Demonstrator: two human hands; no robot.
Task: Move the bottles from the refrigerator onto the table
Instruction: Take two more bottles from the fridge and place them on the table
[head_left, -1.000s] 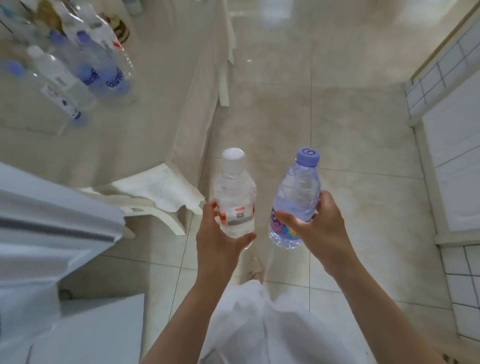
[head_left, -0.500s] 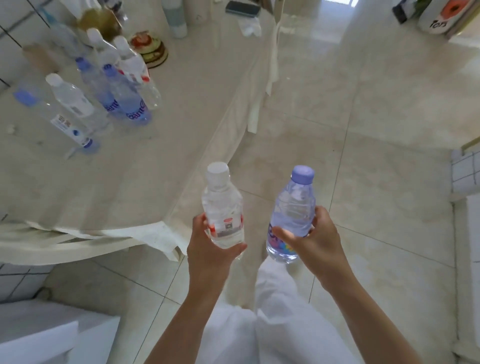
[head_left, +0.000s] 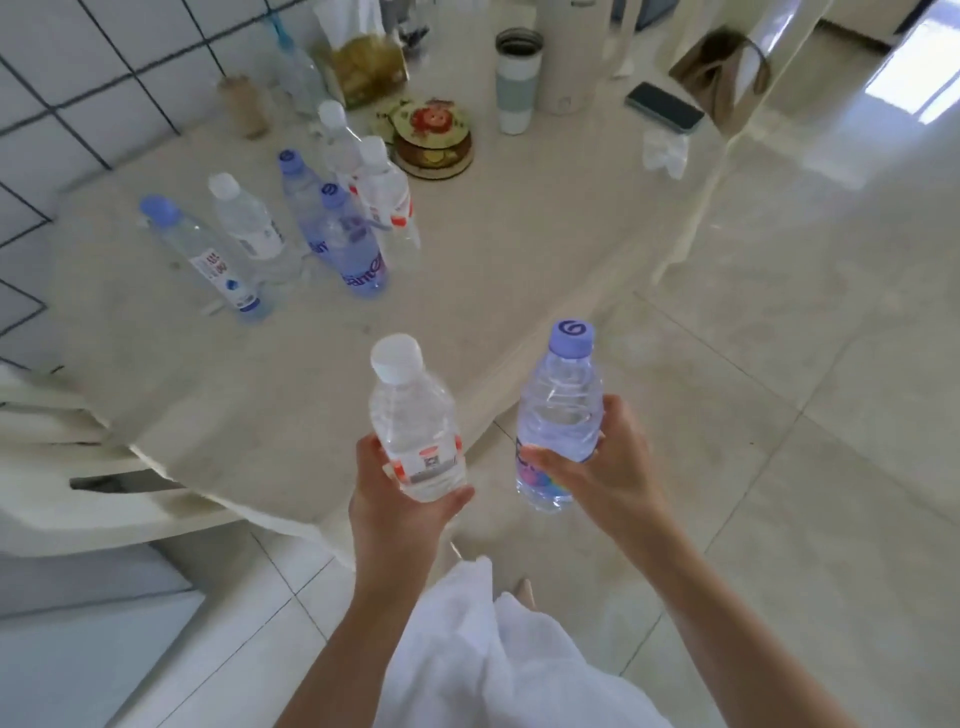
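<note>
1. Progress: partway. Six bottles already stand on the counter (head_left: 519, 270), clustered toward its far left, near the tiled-wall edge: blue-capped bottle (head_left: 208, 254), white-capped bottle (head_left: 244, 218), two purple-capped bottles (head_left: 353, 244) and two red-labelled bottles (head_left: 384, 192).
2. In transit: two more, both in the air, not set down yet.
3. Left hand (head_left: 395, 499), fingers wrapped round the lower body of the clear white-cap bottle (head_left: 410, 421), roughly upright, hanging over the near edge of the counter.
4. Right hand (head_left: 608, 467), fingers closed round the middle of the purple-cap bottle (head_left: 561, 410), upright, just off the near edge, over the floor (head_left: 779, 364).
5. The two held bottles are near each other, not touching.
6. Left to do: carry both in over the counter and stand them down; bare surface between the near edge and the cluster looks like room enough.
7. Refrigerator: not identifiable in view, so can't tell if more bottles remain inside.
8. Other stuff at the far edge, not task things: tumbler (head_left: 514, 78), decorated round tin (head_left: 434, 140), phone (head_left: 665, 106), crumpled tissue (head_left: 665, 153).
9. Risk, my guess: knocking the cluster if the new bottles go down too close.
</note>
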